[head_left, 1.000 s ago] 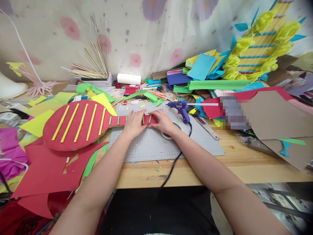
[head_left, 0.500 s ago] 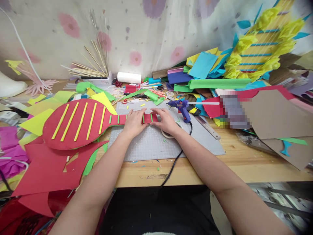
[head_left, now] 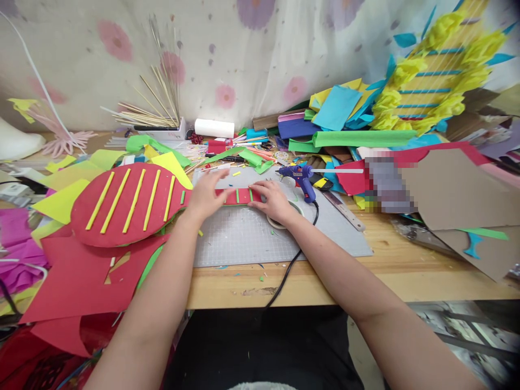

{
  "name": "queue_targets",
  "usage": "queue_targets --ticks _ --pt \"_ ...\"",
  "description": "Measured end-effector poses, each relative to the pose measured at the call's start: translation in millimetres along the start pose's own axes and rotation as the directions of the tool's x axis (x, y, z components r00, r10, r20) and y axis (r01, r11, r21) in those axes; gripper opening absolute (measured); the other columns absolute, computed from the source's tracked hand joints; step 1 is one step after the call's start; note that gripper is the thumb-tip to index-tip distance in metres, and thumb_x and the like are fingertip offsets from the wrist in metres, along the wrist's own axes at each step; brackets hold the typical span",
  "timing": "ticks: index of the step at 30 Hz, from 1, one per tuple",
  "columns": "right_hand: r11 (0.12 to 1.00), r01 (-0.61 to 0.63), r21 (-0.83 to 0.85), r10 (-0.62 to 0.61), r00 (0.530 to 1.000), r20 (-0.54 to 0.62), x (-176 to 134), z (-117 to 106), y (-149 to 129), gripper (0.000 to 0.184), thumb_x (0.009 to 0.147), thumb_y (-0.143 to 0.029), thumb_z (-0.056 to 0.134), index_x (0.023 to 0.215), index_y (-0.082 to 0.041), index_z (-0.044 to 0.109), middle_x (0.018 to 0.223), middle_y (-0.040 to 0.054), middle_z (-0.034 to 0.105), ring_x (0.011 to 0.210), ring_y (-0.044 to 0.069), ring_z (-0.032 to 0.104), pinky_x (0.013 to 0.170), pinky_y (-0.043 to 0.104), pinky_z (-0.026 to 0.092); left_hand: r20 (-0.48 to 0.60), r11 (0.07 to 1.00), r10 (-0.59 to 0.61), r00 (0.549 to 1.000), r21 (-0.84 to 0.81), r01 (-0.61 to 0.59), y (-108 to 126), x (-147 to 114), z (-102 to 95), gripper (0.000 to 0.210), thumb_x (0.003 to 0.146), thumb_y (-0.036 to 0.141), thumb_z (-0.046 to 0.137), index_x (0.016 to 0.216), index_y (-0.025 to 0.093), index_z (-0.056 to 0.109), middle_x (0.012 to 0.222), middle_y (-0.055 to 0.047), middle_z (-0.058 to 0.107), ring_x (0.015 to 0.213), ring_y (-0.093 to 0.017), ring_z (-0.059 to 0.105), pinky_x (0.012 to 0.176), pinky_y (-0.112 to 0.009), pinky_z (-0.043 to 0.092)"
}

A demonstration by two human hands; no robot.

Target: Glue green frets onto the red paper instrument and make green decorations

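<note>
A red craft guitar point(head_left: 117, 203) with a rounded body and a long narrow neck lies flat, reaching from the left onto a grey cutting mat point(head_left: 239, 238). Slanted yellow strips cross its body, and short green strips cross the neck. My left hand point(head_left: 203, 196) is over the middle of the neck, thumb and fingers spread apart, hiding part of it. At the neck's right end, my right hand point(head_left: 273, 201) pinches the tip between thumb and fingers, close to the last green strip. A roll of tape point(head_left: 298, 208) is partly covered by my right wrist.
A blue glue gun point(head_left: 299, 176) with its black cord lies right of my hands, beside a metal ruler point(head_left: 345, 211). Red sheets point(head_left: 89, 276) overlap at left. Behind are bamboo sticks point(head_left: 158, 116) and coloured scraps. A yellow-flowered stringed craft piece point(head_left: 433, 81) leans at back right.
My left hand has shifted left along the neck and its fingers have spread, uncovering more of the neck near my right hand. The right hand stays at the neck's end.
</note>
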State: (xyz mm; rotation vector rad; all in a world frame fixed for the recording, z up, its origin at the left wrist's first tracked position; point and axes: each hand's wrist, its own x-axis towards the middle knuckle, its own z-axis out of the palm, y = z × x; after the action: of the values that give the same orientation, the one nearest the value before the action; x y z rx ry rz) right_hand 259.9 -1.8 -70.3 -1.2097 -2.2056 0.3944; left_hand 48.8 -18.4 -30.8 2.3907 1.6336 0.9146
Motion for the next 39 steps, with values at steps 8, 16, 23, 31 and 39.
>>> queue_targets --ticks 8,16,23,31,39 --pt "1.0 -0.012 0.013 0.012 0.999 0.033 -1 -2 -1 0.046 0.073 -0.035 0.068 0.115 -0.018 0.06 0.117 0.009 0.06 0.11 0.026 0.051 0.096 0.042 0.04 -0.596 0.899 -0.343 0.726 0.015 0.438 -45 -1 -34.4 0.028 0.088 0.042 0.041 0.076 0.02 0.054 0.075 -0.006 0.061 0.079 -0.019 0.056 0.081 -0.036 0.038" --pt "1.0 -0.025 -0.001 0.025 0.998 0.051 -2 -3 -2 0.049 0.074 -0.035 0.067 0.117 -0.015 0.058 0.12 0.0104 0.058 0.113 0.026 0.049 0.099 0.041 0.038 -0.281 0.942 -0.258 0.924 0.139 0.305 -25 2 -29.1 0.025 0.078 0.045 0.056 0.075 0.02 0.056 0.076 -0.003 0.062 0.085 -0.021 0.056 0.086 -0.038 0.035" --pt "0.998 -0.06 0.023 0.059 0.997 0.04 -1 -2 -2 0.048 0.07 -0.031 0.07 0.113 -0.014 0.058 0.114 0.011 0.061 0.108 0.025 0.051 0.094 0.04 0.04 0.223 0.988 -0.033 0.974 0.155 -0.002 -12 -3 -9.5 0.069 0.064 0.05 0.07 0.123 0.019 0.049 0.126 -0.011 0.054 0.117 -0.028 0.047 0.098 -0.039 0.034" --pt "0.998 -0.015 0.059 0.013 1.0 0.025 -3 0 -1 0.043 0.074 -0.034 0.067 0.111 -0.015 0.057 0.115 0.0106 0.061 0.11 0.025 0.05 0.097 0.04 0.038 0.292 0.983 0.035 0.956 0.163 -0.085 4 -3 15.3 0.061 0.073 0.048 0.062 0.123 0.016 0.05 0.12 -0.012 0.057 0.111 -0.027 0.052 0.094 -0.038 0.038" --pt "0.978 -0.14 0.158 0.148 0.988 -0.039 -4 3 1 0.04 0.079 -0.037 0.06 0.111 -0.016 0.053 0.11 0.0133 0.06 0.105 0.024 0.053 0.086 0.039 0.044 0.331 0.982 -0.001 0.943 0.179 -0.062 4 2 14.0 0.049 0.075 0.045 0.062 0.114 0.017 0.057 0.116 -0.01 0.06 0.108 -0.025 0.054 0.092 -0.035 0.04"
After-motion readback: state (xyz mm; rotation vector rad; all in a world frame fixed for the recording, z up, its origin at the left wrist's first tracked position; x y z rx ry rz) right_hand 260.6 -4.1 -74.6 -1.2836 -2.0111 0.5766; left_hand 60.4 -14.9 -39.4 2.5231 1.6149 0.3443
